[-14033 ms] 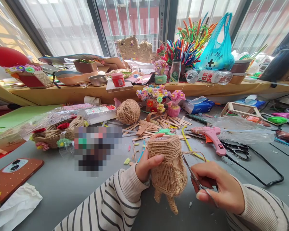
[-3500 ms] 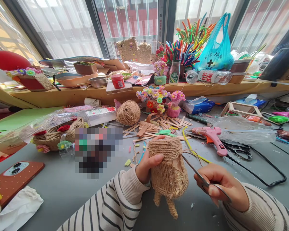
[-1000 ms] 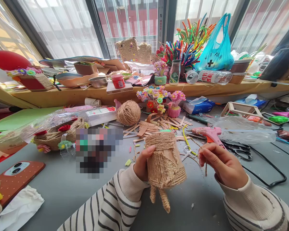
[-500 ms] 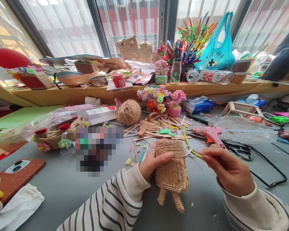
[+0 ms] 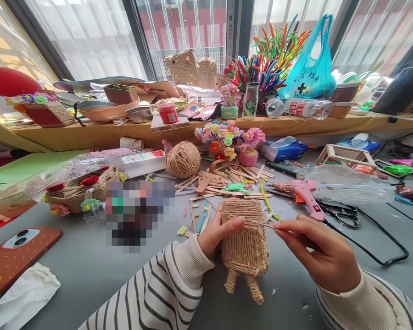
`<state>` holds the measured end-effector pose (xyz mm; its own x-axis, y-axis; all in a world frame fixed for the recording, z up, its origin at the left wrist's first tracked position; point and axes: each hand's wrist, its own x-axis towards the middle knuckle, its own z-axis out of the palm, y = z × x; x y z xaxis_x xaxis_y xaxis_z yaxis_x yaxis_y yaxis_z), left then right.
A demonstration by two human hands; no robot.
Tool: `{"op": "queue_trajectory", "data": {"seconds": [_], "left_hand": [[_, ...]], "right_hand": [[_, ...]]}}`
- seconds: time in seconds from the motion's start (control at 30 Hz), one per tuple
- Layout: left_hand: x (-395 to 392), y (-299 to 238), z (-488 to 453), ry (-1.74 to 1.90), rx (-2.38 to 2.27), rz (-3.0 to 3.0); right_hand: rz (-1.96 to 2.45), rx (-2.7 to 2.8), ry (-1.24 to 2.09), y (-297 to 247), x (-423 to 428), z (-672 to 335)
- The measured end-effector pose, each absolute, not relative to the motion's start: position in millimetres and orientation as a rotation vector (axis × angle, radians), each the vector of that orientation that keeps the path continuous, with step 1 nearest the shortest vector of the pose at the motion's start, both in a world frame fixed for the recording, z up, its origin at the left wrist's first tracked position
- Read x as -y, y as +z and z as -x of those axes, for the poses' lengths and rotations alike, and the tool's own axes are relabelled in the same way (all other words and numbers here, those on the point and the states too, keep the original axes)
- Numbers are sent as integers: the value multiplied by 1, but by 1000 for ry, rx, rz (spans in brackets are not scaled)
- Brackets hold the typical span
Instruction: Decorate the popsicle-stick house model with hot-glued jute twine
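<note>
My left hand (image 5: 218, 229) is closed around a boxy craft piece wrapped in rows of jute twine (image 5: 246, 250), its thumb lying across the front. Two short twine-wound legs stick out from the bottom of the piece. To the right, my right hand (image 5: 318, 250) pinches a thin strand of twine (image 5: 269, 225) between thumb and fingertips, close to the piece's upper right edge. Small scissors with pale handles (image 5: 271, 214) lie just behind that strand. A ball of jute twine (image 5: 182, 159) rests farther back on the grey table.
A pink glue gun (image 5: 304, 195) lies behind my right hand, its black cord (image 5: 378, 243) looping over the table (image 5: 296, 302). Wooden sticks (image 5: 211, 181) are heaped at centre. On the left are a phone (image 5: 27, 252), a crumpled tissue (image 5: 27, 295) and a twine basket (image 5: 79, 192).
My right hand has moved left and slightly down, bringing its fingertips nearer to the twine-wrapped piece. My left hand and the piece have hardly moved.
</note>
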<state>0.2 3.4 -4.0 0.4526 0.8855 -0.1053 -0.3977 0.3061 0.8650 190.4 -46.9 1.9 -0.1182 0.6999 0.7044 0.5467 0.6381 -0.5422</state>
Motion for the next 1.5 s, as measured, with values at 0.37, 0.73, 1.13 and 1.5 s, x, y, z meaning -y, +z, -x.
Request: {"op": "queue_trajectory", "data": {"seconds": [0.37, 0.73, 1.13, 1.5], "left_hand": [[-6, -4, 0, 921, -677, -903], [-5, -3, 0, 931, -694, -925], [-2, -2, 1, 929, -715, -861], [-4, -1, 1, 897, -590, -860]], "right_hand": [[938, 1896, 14, 17, 45, -187], [916, 1931, -14, 13, 48, -187], [944, 1902, 34, 14, 47, -180], [965, 1848, 160, 16, 47, -181]]}}
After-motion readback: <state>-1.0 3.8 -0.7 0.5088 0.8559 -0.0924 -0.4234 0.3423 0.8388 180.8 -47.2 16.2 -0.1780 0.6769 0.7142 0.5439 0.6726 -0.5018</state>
